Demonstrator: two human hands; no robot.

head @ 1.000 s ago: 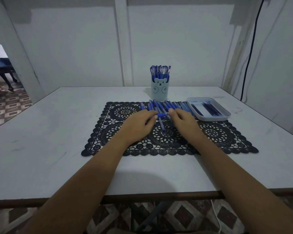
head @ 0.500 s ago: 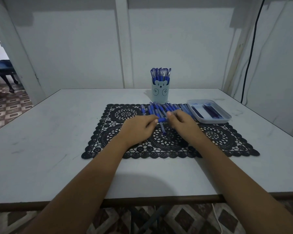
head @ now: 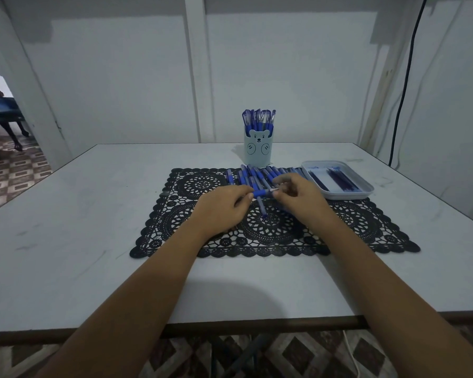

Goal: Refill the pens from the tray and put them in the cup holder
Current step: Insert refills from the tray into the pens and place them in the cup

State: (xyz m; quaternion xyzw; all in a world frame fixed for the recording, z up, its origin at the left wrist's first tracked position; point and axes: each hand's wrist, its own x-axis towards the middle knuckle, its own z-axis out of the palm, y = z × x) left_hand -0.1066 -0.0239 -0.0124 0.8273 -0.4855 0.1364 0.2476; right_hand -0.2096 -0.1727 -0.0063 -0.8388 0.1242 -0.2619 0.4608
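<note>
Sideways, the blue pen (head: 260, 192) shows a silvery tip.

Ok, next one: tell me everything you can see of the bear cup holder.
The cup holder is a pale blue cylinder, seemingly plastic, with a bear face and two round paws on its front and ears at the rim. It stands upright on the table just beyond the black lace mat, left of the tray. A bunch of blue pens stands in it, caps up. Neither the left hand nor the right hand touches it; both hold a pen.
</note>
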